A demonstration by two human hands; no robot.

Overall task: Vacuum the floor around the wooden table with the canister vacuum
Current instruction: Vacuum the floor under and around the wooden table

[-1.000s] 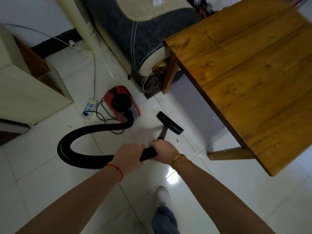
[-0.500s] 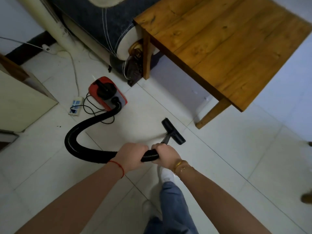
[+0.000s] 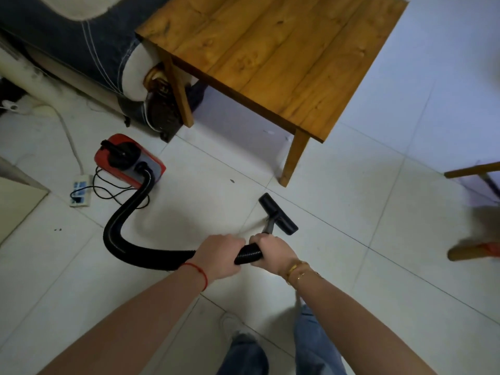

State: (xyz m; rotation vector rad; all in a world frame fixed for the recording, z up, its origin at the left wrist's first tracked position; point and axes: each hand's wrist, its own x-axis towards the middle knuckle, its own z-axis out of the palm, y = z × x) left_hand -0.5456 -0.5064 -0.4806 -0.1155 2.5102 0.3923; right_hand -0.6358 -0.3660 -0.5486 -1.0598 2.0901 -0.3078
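The wooden table (image 3: 270, 44) runs off the top edge; the stool (image 3: 476, 212) at right is blurred and cropped

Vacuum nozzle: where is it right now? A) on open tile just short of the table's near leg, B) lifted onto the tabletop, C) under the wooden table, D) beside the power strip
A: the vacuum nozzle sits on the tile floor, just short of the wooden table's near leg, not under the tabletop.
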